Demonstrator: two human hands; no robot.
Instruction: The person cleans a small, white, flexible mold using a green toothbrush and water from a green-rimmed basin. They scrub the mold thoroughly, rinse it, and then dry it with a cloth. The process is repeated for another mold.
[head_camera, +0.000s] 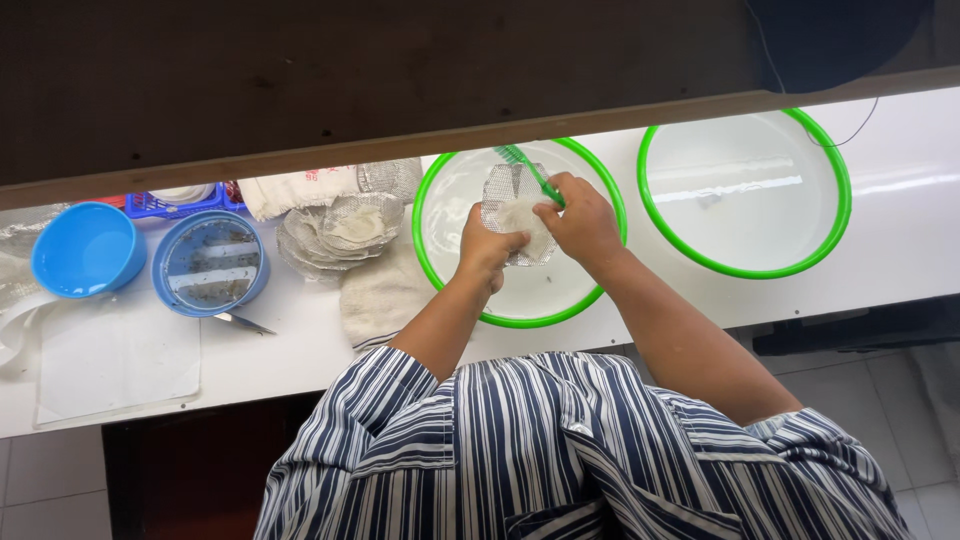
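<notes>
In the head view, the person in a blue-and-white striped shirt (560, 450) leans over a long white desk (900, 250), both bare forearms reaching into a round white basin with a bright green rim (425, 260) that stands near the middle of the desk, close to its far edge. The left hand (487, 245) is curled around the lower left side of a flat piece of silvery wire mesh holding a pale whitish lump (510, 200), fingers clasped on it and keeping it tilted above the basin. The right hand (580, 218) is clenched around the handle of a green brush (520, 165), whose bristled head lies against the upper part of the mesh. A second round white basin with a green rim (745, 270) stands just beside the first, toward the right end of the desk, with water in it. Left of the working basin, a pile of similar mesh pieces with pale lumps (340, 232) rests on a folded off-white towel (385, 295). Further left are a blue bowl of murky, speckled water (212, 262) with a small metal tool (245, 322) beside it, and an empty light blue bowl (88, 250) near the left end.
</notes>
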